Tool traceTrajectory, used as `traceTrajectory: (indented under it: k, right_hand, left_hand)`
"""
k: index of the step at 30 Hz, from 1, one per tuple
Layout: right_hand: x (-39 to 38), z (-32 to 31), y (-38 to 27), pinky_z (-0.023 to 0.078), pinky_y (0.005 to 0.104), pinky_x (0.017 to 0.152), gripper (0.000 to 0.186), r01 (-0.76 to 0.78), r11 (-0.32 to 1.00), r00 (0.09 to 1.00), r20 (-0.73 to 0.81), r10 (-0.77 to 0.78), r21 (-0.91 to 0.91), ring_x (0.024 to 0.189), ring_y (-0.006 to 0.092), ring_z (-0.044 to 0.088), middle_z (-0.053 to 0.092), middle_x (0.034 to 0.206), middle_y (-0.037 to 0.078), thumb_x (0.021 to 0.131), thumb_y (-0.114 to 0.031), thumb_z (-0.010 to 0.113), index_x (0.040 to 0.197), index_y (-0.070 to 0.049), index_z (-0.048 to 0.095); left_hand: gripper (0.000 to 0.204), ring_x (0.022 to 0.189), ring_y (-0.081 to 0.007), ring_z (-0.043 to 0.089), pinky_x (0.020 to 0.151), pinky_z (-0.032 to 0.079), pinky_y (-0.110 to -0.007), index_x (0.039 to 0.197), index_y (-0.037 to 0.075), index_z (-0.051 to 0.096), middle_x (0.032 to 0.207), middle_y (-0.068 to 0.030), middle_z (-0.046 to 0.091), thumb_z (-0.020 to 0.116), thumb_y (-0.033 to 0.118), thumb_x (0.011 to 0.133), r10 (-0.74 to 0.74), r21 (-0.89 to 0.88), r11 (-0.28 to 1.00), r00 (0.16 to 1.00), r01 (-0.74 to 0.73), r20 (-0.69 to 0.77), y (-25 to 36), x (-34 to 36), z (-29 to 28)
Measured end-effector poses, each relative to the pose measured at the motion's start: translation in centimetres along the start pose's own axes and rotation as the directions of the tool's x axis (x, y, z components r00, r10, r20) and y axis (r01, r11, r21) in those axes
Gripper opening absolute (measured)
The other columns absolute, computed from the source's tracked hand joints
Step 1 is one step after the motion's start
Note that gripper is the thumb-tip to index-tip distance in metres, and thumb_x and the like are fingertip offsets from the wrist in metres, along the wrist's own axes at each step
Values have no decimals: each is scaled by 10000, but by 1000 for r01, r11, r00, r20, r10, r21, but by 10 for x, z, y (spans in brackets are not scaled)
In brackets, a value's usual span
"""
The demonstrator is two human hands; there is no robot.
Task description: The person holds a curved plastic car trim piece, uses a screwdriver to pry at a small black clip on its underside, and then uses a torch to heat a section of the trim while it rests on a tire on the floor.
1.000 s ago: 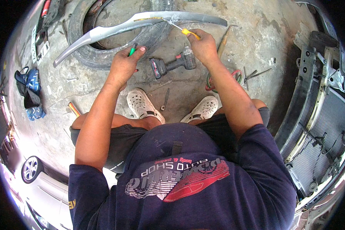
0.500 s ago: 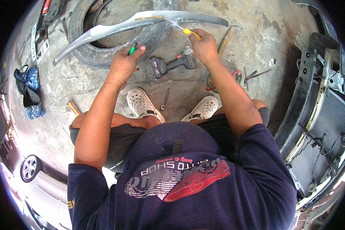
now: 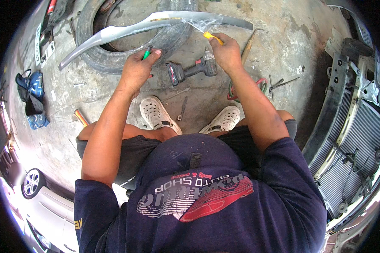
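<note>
My left hand (image 3: pixel 135 71) is closed around a green-handled tool (image 3: pixel 146 54); its working end is hidden. My right hand (image 3: pixel 227 52) grips a yellow-handled screwdriver (image 3: pixel 213 38), whose thin shaft points up and left at a long, curved silver-grey trim piece (image 3: pixel 135 26). Round the shaft's tip spreads a pale, see-through haze or film (image 3: pixel 202 22); I cannot tell which. A strip of gold-coloured marks runs along the trim just left of the tip. The trim rests across a worn tyre (image 3: pixel 107 64) lying flat on the concrete.
A cordless impact driver (image 3: pixel 192 70) lies between my arms. Right of it are a wooden-handled hooked tool (image 3: pixel 249 45), a red-and-green looped cord (image 3: pixel 264 86) and a cross-shaped metal tool (image 3: pixel 278 85). A blue-and-black bag (image 3: pixel 33 99) sits left. Radiator parts (image 3: pixel 363 135) stand far right.
The pale haze or film at the screwdriver's tip has spread wider to the right along the trim. My right hand has shifted very slightly; my left hand stays put.
</note>
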State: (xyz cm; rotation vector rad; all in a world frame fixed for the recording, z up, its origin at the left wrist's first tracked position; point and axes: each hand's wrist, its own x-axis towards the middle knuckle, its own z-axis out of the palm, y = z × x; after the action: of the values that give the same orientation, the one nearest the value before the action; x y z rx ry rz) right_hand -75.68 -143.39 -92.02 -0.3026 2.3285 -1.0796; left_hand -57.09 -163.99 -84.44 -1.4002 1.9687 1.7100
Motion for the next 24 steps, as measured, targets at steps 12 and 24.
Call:
traceTrajectory:
  k: [12,24]
  right_hand:
    - [0,2,-1,582,442,872,338,-25,1000,1000,11,25,-13,946,368,759,779,1004,239,983,-294,700,1205,-52,778]
    - [-1,4,7,575,433,856,339,7,1000,1000,3,-7,18,932,349,755,776,991,232,990,-290,696,1206,-41,775]
  left_hand:
    - [413,678,-86,445,668,451,-276,1252,114,776,818,29,623,728,447,1013,-15,24,1000,1000,15,4,-1,1,-1]
    - [491,817,-149,596,698,511,-321,1244,46,748,981,-49,704,737,466,990,-20,26,999,999,19,38,0,0,-4]
